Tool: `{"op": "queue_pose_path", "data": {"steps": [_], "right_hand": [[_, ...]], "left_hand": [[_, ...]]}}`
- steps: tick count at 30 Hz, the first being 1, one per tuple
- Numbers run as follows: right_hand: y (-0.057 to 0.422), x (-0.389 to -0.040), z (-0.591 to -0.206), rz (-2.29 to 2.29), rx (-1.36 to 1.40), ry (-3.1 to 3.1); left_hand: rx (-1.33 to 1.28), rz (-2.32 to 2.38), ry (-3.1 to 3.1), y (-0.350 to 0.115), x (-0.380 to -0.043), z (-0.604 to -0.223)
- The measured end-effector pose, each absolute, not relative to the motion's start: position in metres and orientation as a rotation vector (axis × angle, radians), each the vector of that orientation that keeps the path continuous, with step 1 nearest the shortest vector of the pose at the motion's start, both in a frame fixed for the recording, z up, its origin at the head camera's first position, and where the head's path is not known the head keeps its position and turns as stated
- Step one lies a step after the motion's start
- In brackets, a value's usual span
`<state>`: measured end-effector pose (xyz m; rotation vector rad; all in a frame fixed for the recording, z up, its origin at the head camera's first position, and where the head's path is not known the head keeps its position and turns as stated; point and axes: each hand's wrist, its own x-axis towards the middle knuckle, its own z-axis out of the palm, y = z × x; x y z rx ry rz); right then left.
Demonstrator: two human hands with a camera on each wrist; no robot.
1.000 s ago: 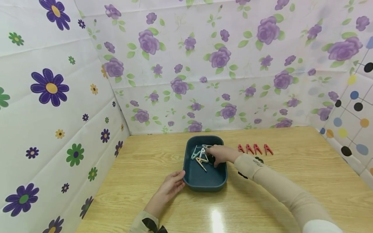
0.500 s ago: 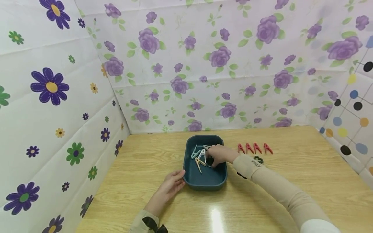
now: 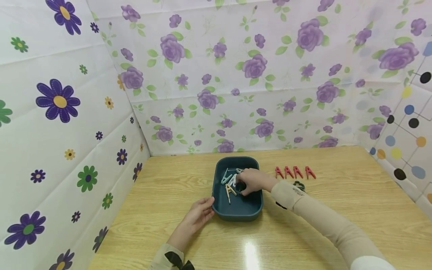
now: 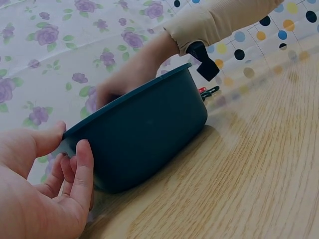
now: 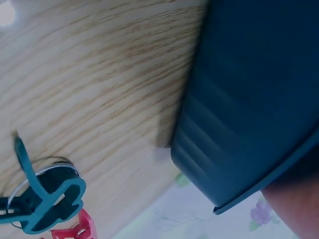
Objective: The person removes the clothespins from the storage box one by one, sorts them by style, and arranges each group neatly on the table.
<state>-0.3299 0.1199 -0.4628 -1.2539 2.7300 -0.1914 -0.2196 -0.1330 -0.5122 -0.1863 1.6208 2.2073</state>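
Note:
A dark teal plastic bin stands on the wooden table with several clothes pegs inside. A mint peg, a white peg and a cream peg lie in its left half. My left hand holds the bin's near left side, thumb at the rim and fingers against the outer wall. Over the right wall reaches my right hand, its fingers down among the pegs. Something dark shows by its fingertips; whether it is pinched is hidden. In the right wrist view the bin wall hides the fingers.
Right of the bin, several red pegs lie in a row. Nearer, a dark green clip with a wire ring sits beside the right sleeve. Floral cloth walls the table's back and left side.
Inside the bin the cream peg has shifted left and towards me and turned more upright in view. My right hand has edged slightly left. The left hand stays put.

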Motion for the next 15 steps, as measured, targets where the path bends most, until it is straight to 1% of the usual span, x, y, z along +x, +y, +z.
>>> {"op": "queue_pose_path", "data": {"steps": [8, 15], "right_hand": [[0.129, -0.327, -0.454, -0.604, -1.402, 2.740], [0.138, -0.324, -0.457, -0.777, -1.514, 2.718]], "left_hand": [[-0.193, 2.208, 1.621, -0.133, -0.218, -0.512], [-0.193, 2.206, 1.620, -0.133, -0.219, -0.512]]}}
